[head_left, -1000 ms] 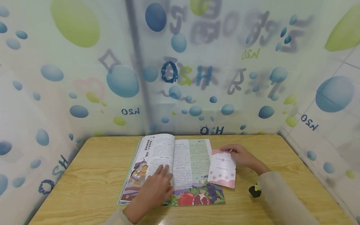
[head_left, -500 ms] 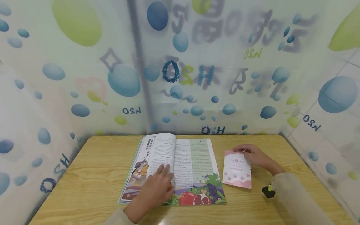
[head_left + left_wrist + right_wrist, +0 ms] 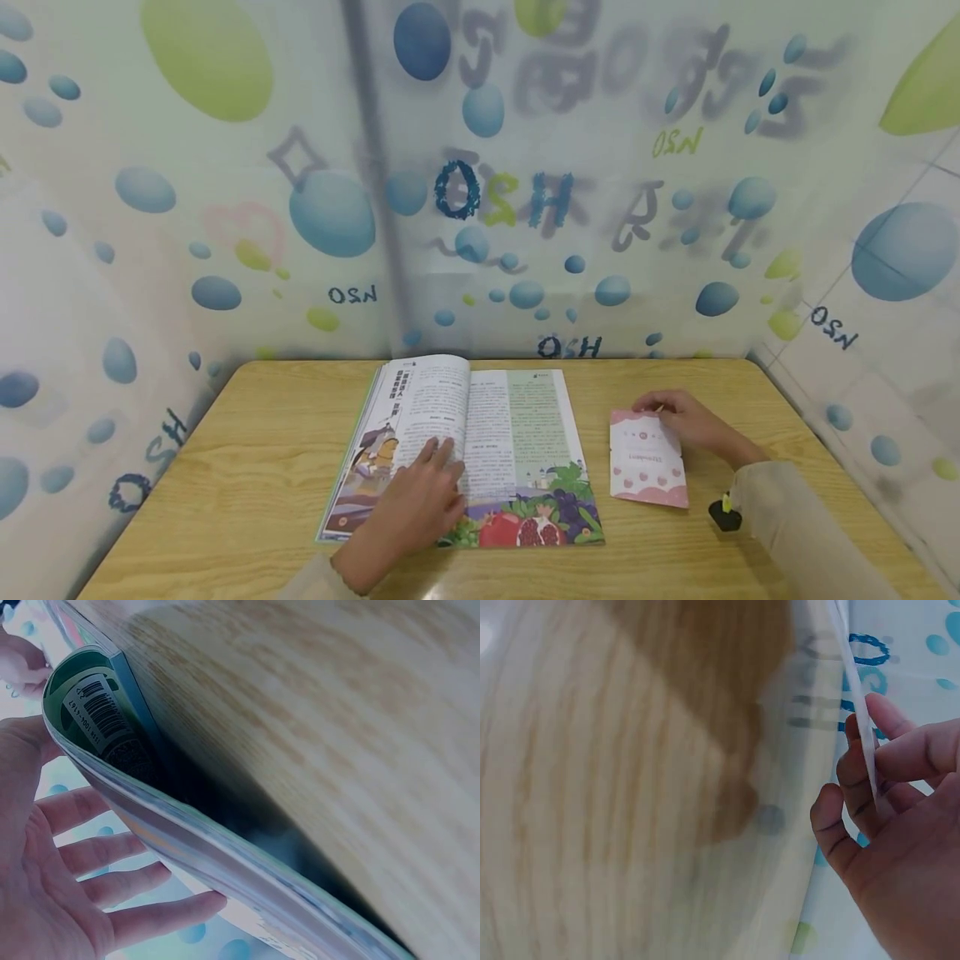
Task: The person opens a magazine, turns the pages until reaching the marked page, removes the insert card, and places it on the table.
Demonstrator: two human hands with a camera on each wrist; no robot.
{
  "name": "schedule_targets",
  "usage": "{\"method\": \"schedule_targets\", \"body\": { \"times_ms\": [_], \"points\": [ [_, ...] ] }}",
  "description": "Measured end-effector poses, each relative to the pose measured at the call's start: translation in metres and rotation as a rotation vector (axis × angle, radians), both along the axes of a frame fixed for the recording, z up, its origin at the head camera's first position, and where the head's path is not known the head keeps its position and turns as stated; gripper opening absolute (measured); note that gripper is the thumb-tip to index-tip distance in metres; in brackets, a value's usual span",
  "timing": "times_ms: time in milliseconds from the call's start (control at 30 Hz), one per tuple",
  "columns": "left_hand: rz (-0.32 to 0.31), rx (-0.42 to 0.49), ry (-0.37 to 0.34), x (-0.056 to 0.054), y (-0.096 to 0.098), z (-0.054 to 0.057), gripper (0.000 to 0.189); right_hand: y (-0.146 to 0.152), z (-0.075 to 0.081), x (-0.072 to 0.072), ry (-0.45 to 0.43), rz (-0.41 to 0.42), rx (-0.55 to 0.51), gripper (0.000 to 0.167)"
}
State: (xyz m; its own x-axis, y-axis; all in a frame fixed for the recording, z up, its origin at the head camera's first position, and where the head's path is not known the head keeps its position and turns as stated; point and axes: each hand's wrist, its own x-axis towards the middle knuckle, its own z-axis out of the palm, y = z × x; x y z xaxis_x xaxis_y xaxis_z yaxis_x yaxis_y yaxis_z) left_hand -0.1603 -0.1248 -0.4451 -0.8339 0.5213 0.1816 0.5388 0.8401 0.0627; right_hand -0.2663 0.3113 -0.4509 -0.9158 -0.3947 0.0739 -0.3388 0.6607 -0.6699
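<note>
An open magazine [image 3: 491,433] lies on the wooden table. My left hand [image 3: 420,500] rests on its left page near the spine, fingers extended; in the left wrist view that hand [image 3: 67,862] has fingers spread against the pages, whose edge curls up beside a barcode [image 3: 97,712]. Right of the magazine, my right hand [image 3: 693,421] pinches the top corner of a flat pink-and-white packet [image 3: 645,458] printed with strawberries. Seen edge-on in the right wrist view, the packet [image 3: 861,712] sits between thumb and fingers of the right hand [image 3: 900,817].
Bare wood of the table [image 3: 240,467] shows left of the magazine and between magazine and packet. Behind the table's far edge hangs a curtain-like backdrop [image 3: 480,317] with blue and green dots. A small black object [image 3: 724,513] is at the right cuff.
My right hand has carried the packet rightward, off the magazine's right page, over the bare table. The left hand stays on the page.
</note>
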Motion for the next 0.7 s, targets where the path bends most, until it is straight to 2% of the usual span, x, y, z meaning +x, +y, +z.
{"method": "schedule_targets", "body": {
  "times_ms": [233,467,700],
  "points": [
    [-0.004,-0.003,0.002,-0.001,0.0,0.001,0.032,-0.005,-0.007,0.0,0.05,0.017,0.07,0.039],
    [-0.008,-0.003,0.02,-0.001,0.0,0.0,0.031,-0.015,-0.005,0.004,0.082,0.026,0.113,0.034],
    [0.0,-0.011,-0.011,0.0,0.0,0.001,0.034,-0.019,-0.007,0.005,0.124,0.064,0.14,0.041]
  ]
}}
